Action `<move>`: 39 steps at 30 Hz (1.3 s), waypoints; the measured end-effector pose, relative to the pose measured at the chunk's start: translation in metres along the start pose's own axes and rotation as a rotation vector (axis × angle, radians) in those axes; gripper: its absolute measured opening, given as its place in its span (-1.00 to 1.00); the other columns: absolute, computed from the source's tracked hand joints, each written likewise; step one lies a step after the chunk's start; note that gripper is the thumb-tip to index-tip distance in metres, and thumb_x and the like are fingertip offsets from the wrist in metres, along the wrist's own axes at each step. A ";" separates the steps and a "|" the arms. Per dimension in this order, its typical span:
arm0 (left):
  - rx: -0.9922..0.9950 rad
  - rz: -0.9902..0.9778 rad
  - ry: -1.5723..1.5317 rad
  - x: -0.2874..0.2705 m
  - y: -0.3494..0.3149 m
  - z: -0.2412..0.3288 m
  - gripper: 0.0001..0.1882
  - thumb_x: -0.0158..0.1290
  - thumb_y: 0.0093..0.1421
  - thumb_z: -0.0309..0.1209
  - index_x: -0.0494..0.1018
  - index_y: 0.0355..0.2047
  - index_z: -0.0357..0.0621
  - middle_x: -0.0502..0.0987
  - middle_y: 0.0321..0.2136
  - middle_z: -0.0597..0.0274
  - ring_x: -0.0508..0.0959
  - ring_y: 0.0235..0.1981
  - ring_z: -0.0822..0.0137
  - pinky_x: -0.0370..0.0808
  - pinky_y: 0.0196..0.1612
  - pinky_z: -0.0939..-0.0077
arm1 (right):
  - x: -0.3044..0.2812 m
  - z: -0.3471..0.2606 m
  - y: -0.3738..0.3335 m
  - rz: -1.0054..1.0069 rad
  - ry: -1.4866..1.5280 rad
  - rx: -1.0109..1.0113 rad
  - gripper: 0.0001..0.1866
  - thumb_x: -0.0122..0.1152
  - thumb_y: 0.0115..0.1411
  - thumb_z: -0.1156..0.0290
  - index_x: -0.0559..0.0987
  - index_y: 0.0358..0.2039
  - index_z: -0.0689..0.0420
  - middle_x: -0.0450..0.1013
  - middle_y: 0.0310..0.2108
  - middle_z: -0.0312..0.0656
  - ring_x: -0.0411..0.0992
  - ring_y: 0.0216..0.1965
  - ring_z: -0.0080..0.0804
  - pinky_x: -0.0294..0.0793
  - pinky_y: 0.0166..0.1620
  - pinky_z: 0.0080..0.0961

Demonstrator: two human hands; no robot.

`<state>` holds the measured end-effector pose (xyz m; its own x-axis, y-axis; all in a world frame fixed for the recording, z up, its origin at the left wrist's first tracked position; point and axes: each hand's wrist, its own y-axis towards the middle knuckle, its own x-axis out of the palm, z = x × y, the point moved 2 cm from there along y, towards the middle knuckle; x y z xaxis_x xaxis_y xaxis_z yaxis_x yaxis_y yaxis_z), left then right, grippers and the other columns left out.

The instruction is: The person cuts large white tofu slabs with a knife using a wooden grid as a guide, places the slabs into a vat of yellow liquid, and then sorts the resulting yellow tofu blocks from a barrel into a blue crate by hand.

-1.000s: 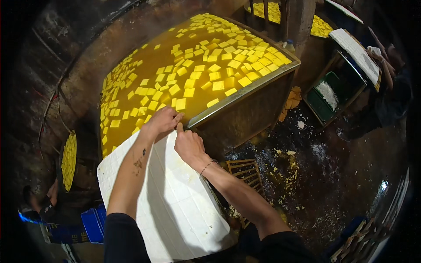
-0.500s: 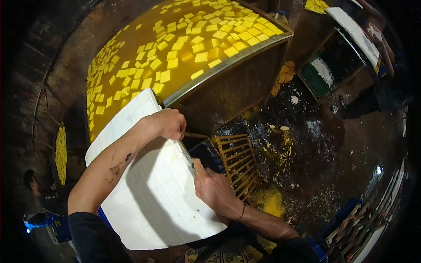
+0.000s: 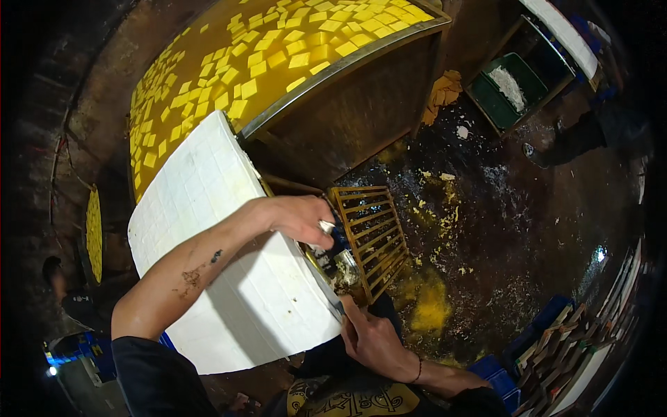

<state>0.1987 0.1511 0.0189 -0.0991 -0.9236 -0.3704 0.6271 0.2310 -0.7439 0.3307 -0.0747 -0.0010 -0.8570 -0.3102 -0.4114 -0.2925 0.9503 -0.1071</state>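
Observation:
A big white slab of what looks like tofu (image 3: 208,201), marked with faint squares, lies in front of me and slopes at its near edge. My left hand (image 3: 306,219) reaches across it, past its right edge, fingers closed on a small white tofu trimming (image 3: 326,226). Down at the slab's near right corner, my right hand (image 3: 379,344) is closed with its index finger along the edge. What it grips is hidden by the fingers. Below the edge, between my hands, pale scraps (image 3: 346,267) show over a dark container.
Beyond the slab stands a metal-rimmed vat (image 3: 340,66) of yellow liquid with many yellow blocks. A slatted wooden rack (image 3: 372,240) leans at right. Farther right are a green tub (image 3: 511,87), a person's leg (image 3: 577,142) and stacked boards (image 3: 570,368). The floor (image 3: 486,229) is wet and littered.
My left hand has moved right, off the slab's edge, and now shows a white trimming. My right hand has slid along the edge toward me. Pale scraps now show below.

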 end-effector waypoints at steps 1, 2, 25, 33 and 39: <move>0.039 -0.030 0.023 0.009 0.002 0.008 -0.67 0.09 0.01 -0.21 0.48 -0.48 -0.31 0.49 -0.58 -0.02 0.49 -0.47 0.13 0.41 -0.34 0.24 | 0.006 0.006 -0.012 -0.010 0.036 0.025 -0.46 0.11 0.09 0.59 0.26 0.12 0.32 0.44 -0.53 0.12 0.47 -0.60 0.02 0.45 -0.58 -0.21; 0.079 -0.060 0.045 0.019 0.005 0.014 -0.67 0.08 0.02 -0.21 0.49 -0.44 -0.30 0.51 -0.55 -0.01 0.51 -0.44 0.12 0.43 -0.32 0.25 | 0.010 0.015 -0.015 -0.007 0.030 0.021 -0.46 0.11 0.09 0.59 0.26 0.12 0.32 0.44 -0.53 0.12 0.47 -0.60 0.02 0.45 -0.58 -0.21; 0.116 1.685 -2.391 0.711 -0.274 -0.162 -0.68 -0.10 0.22 -0.14 0.44 -0.14 -0.03 0.34 -0.53 0.41 0.37 -0.51 0.47 0.37 -0.49 0.51 | 0.153 -0.111 -0.203 0.000 0.212 0.049 -0.60 0.18 0.23 0.43 0.44 0.06 0.27 0.40 -0.45 -0.40 0.27 -0.48 -0.73 0.26 -0.43 -0.72; -0.018 1.131 -2.462 0.688 -0.159 -0.301 -0.12 -0.02 0.06 0.32 0.29 0.17 -0.11 0.32 0.13 0.04 0.34 0.06 0.02 0.22 0.11 -0.14 | 0.183 -0.171 -0.218 0.334 0.035 0.004 -0.59 0.17 0.22 0.46 0.43 0.08 0.24 0.43 -0.37 -0.38 0.29 -0.46 -0.72 0.28 -0.42 -0.74; -0.490 1.355 -1.927 0.634 -0.273 -0.399 -0.29 0.00 0.20 0.03 0.17 0.24 -0.08 0.25 0.18 0.04 0.42 0.06 0.12 0.42 0.02 0.22 | 0.166 -0.192 -0.107 0.517 0.123 -0.035 -0.62 0.02 0.22 0.53 0.38 0.08 0.17 0.33 -0.54 -0.38 0.17 -0.65 -0.75 0.11 -0.62 -0.74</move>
<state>-0.3434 -0.3752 -0.2348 0.7422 0.6678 -0.0566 -0.4674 0.4553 -0.7578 0.1389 -0.2337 0.1160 -0.9358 0.1952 -0.2934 0.1688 0.9791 0.1130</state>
